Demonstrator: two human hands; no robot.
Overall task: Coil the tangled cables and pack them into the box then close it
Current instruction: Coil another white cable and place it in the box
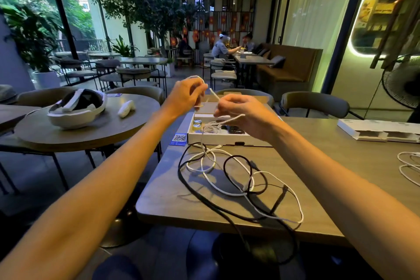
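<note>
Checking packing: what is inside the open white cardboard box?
White cardboard box: two round yellow-silver objects at left, a bunched white cable, a dark object. The right hand hides the rest.

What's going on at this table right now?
A person holds a white cable raised over the open box. The left hand pinches a loop of it and the right hand grips another stretch. A black cable and white loops lie tangled on the table in front of the box, so packing isn't finished.
</note>
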